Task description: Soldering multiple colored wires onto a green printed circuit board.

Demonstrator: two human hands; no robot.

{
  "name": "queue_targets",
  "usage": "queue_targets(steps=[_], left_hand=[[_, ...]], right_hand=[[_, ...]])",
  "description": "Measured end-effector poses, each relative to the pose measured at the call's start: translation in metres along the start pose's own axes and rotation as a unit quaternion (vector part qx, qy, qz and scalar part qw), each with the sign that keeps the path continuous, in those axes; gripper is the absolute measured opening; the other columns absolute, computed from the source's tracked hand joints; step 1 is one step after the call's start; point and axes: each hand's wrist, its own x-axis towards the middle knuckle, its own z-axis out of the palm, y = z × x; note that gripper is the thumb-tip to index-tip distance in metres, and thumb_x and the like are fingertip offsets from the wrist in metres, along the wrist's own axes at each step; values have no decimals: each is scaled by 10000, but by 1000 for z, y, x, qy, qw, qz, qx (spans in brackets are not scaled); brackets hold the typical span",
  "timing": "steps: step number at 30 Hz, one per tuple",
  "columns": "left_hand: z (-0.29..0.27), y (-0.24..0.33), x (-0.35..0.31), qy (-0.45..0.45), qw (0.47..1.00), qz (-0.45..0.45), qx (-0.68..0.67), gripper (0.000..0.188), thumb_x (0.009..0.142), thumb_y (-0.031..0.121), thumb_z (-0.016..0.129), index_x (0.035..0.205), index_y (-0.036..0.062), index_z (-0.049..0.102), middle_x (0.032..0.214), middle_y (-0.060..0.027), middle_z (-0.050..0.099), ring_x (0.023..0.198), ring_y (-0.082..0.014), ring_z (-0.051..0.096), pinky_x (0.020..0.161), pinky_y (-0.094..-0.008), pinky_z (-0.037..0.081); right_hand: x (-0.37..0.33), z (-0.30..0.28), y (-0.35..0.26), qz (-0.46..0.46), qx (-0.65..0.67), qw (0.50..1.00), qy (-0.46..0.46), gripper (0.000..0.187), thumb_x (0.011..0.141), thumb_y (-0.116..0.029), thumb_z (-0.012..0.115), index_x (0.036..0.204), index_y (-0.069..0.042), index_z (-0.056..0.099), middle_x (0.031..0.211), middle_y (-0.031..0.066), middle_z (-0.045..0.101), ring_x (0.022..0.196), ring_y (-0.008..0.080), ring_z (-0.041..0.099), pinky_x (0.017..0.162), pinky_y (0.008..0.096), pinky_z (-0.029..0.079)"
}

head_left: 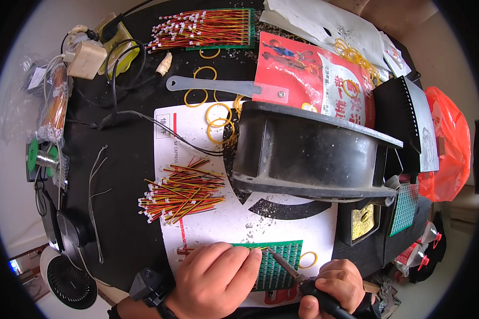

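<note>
Near the front edge, a green circuit board (pixel 287 258) lies on a white printed sheet (pixel 298 228). My left hand (pixel 213 279) rests over the board's left part, fingers pinched on a thin connector wire; a short yellow end shows by the fingertips. Red wires stick out left of that hand. My right hand (pixel 338 287) grips a soldering iron (pixel 288 267) by its black handle. Its tip points at the wire end along the board's top edge. Beyond my left hand lies a loose pile of red, yellow and black wires (pixel 183 194) with white connectors.
A large black fan (pixel 314 154) stands beyond the board. Farther back are a wired board (pixel 250 29), a red package (pixel 314 69) and yellow rubber bands (pixel 218 130). A solder spool (pixel 45 158) stands left; a gold tip cleaner (pixel 363 222) sits right.
</note>
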Motion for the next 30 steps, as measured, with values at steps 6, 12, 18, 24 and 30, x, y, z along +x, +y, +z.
queue_targets(steps=[6,12,18,24,30], left_hand=[[-2,1,-3,-7,1000,-13,9,291,666,-37,679,953,-23,724,876,-94,649,746,-268,614,680,-358,528],[-2,1,-4,-12,999,-14,27,293,666,-35,678,955,-21,724,882,-97,649,748,-269,616,682,-359,530],[0,4,-2,30,999,16,18,272,678,-43,676,946,-24,720,865,-106,640,726,-267,621,644,-356,531],[0,2,-3,13,1000,19,13,256,678,-51,685,932,-44,709,827,-100,624,707,-265,616,625,-352,528],[2,0,-9,11,999,7,39,245,683,-56,685,927,-51,704,812,-98,621,698,-264,610,620,-347,525]], right_hand=[[-1,0,4,-12,22,1000,-13,281,794,-75,682,984,73,539,749,157,566,595,269,563,551,368,464],[-3,1,6,4,28,1000,8,261,793,-91,664,954,69,534,757,163,551,591,268,548,561,374,465],[-2,-5,-2,3,10,1000,12,254,794,-89,669,945,69,539,755,163,554,585,264,547,556,369,463],[-1,0,-1,15,14,1000,13,260,795,-87,686,952,66,547,743,154,559,578,260,550,551,369,465],[-1,10,8,16,42,999,10,264,796,-81,691,960,65,546,744,150,565,577,259,555,543,362,465]])
